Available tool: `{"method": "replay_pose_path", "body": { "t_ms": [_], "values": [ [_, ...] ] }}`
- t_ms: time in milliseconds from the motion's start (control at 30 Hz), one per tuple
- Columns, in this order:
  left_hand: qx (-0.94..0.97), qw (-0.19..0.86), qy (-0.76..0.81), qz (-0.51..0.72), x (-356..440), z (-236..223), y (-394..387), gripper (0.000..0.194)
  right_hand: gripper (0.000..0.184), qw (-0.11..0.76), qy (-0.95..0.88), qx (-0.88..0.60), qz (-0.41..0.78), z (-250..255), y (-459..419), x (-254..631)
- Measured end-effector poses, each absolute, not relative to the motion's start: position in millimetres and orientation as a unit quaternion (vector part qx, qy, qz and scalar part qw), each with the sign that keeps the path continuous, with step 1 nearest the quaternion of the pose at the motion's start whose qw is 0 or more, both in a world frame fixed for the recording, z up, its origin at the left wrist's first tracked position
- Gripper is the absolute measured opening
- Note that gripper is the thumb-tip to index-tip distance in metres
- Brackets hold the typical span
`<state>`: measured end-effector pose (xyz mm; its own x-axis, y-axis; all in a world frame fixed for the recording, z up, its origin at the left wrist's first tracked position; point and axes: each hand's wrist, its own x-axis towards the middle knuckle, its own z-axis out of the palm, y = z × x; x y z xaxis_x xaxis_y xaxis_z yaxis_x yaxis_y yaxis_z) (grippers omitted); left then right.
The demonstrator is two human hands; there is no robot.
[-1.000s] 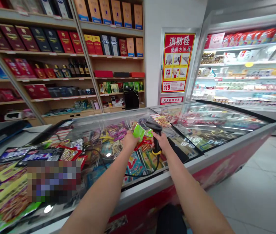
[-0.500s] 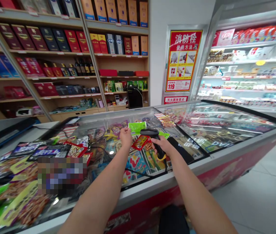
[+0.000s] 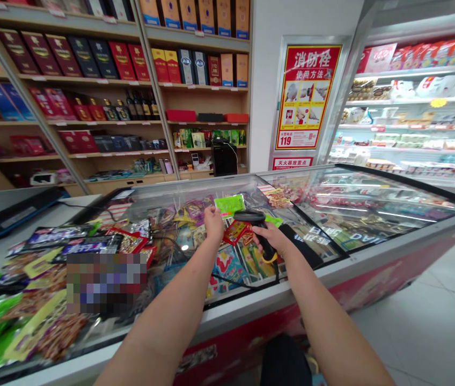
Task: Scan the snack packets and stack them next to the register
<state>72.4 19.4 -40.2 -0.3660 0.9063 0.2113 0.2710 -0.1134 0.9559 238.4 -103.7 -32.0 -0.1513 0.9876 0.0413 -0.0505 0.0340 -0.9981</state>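
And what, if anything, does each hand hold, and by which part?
The right hand holds the black barcode scanner by its handle; the left hand appears to pinch the green packet at its lower-left corner.

Passage is open above the right glass pane of the freezer. Low leftward travel is obstructed by heaped snack packets; between the left forearm and right forearm, the scanner and its looped cable intervene
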Motion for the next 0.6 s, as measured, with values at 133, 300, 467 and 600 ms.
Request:
{"method": "replay_pose_path", "body": {
  "t_ms": [133, 300, 467, 600],
  "values": [
    [0.488, 0.291, 0.601, 0.562, 72, -37, 16, 0.006, 0.039, 0.49, -0.527, -0.441, 0.537, -34, -104, 238],
    [0.481, 0.302, 0.598, 0.566, 70, -34, 13, 0.007, 0.041, 0.494, -0.521, -0.439, 0.54, -34, -105, 238],
    [0.48, 0.296, 0.607, 0.56, 68, -32, 7, 0.007, 0.044, 0.487, -0.517, -0.441, 0.549, -33, -104, 236],
    [0.482, 0.277, 0.611, 0.564, 57, -26, 4, 0.006, 0.045, 0.479, -0.523, -0.434, 0.556, -27, -97, 224]
  ]
}}
